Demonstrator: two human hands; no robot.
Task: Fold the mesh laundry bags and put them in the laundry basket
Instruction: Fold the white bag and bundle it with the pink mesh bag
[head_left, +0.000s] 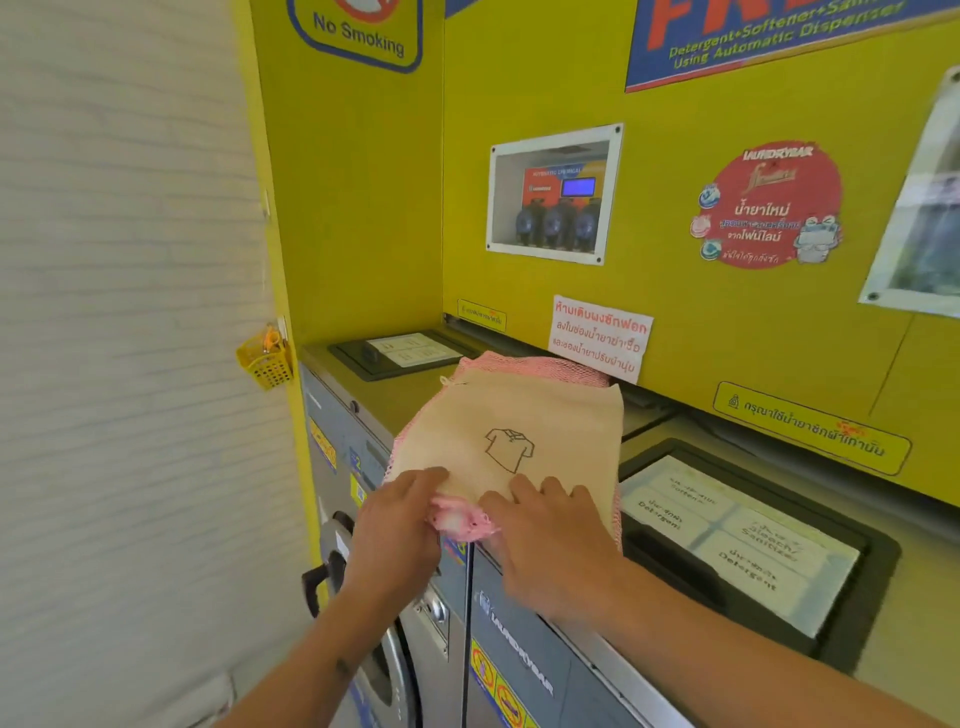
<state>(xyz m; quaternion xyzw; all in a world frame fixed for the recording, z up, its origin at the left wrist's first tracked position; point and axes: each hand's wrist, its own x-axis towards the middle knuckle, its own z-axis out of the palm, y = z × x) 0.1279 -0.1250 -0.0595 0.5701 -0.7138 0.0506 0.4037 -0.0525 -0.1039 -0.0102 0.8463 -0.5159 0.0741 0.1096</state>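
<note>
Pinching pink mesh bag (506, 441) edge, left hand (400, 525), right hand (545, 540) flat on it

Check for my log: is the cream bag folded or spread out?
Spread: the cream bag lies flat, shirt print showing, over pink mesh.

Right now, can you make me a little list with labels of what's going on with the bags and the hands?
place: top of a grey front-loading washing machine, against a yellow wall panel
top bag: cream fabric laundry bag with a shirt drawing, lying flat
under it: pink mesh laundry bag, edges showing at the back and sides
bunched pink mesh: at the near edge, between the hands
left hand: fingers on the cream bag's near edge
right hand: fingers flat on the cream bag
laundry basket: not in view
</note>
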